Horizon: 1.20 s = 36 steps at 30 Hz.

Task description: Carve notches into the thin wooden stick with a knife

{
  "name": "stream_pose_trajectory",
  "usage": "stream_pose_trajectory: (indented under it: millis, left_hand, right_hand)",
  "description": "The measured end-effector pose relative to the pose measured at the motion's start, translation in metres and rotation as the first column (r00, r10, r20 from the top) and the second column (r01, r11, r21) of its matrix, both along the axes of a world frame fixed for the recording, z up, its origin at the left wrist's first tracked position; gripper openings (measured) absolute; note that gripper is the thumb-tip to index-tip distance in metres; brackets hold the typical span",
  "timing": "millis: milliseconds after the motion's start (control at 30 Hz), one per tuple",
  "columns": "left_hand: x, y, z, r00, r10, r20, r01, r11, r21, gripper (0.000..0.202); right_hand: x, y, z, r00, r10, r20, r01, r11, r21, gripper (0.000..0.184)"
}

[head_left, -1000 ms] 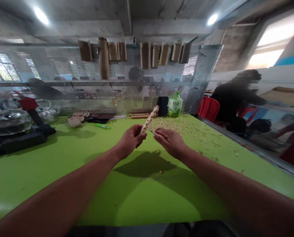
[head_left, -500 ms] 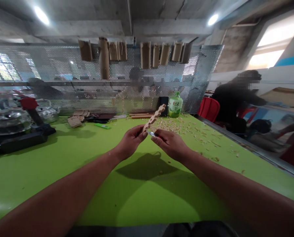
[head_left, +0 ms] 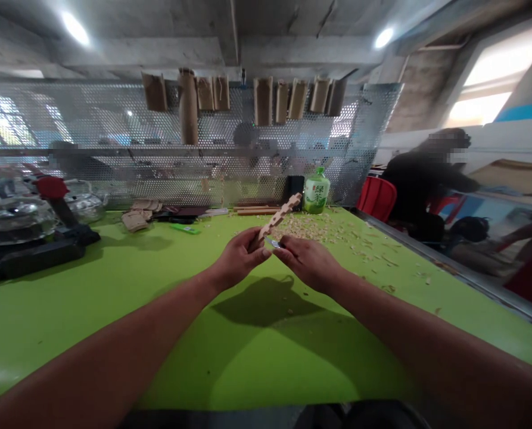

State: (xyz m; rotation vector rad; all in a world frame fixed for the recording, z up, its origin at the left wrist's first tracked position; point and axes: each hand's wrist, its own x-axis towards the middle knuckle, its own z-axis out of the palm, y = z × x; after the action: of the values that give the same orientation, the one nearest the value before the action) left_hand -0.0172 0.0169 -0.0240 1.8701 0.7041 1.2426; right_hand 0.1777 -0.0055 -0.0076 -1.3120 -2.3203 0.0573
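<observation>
L hand: grip clamped on notched wood strip. R hand: grip clamped on sm. knife; wood shavings beyond.

lime-green workbench top, pale tan wood carving, silver dot-patterned metal screen
</observation>
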Motion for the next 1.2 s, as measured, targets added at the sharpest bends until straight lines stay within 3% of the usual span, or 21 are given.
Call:
stream_pose_trajectory:
  millis: [167, 333, 633, 800, 1033, 1200]
  left_hand:
    - [-0.002, 0.005, -0.008, 0.977, 0.158, -0.141, -0.136, 0.979, 0.154, 0.039]
    - [0.001, -0.008, -0.001, 0.937, 0.286, -0.201, -0.24, 0.945, 0.224, 0.034]
    - [0.009, -0.025, 0.008, 0.884, 0.391, -0.256, -0.348, 0.916, 0.199, 0.032]
    - [0.012, -0.027, 0.006, 0.894, 0.396, -0.208, -0.36, 0.913, 0.191, 0.036]
    - [0.014, -0.026, 0.0, 0.922, 0.369, -0.115, -0.357, 0.927, 0.116, 0.034]
    - [0.01, -0.021, -0.001, 0.951, 0.291, -0.108, -0.277, 0.953, 0.124, 0.035]
  right_hand:
    - [-0.002, 0.001, -0.005, 0.999, 0.052, 0.003, -0.052, 0.998, -0.03, 0.05]
    - [-0.002, 0.001, -0.009, 0.998, 0.061, -0.024, -0.06, 0.997, 0.054, 0.053]
    - [-0.003, 0.0, -0.015, 0.998, -0.057, 0.027, 0.053, 0.987, 0.15, 0.056]
    - [-0.006, 0.0, -0.014, 0.986, -0.153, 0.061, 0.137, 0.967, 0.217, 0.049]
    - [-0.009, -0.001, -0.01, 0.983, -0.182, 0.029, 0.16, 0.919, 0.361, 0.045]
    - [-0.009, 0.003, -0.012, 0.994, -0.106, -0.008, 0.103, 0.953, 0.285, 0.047]
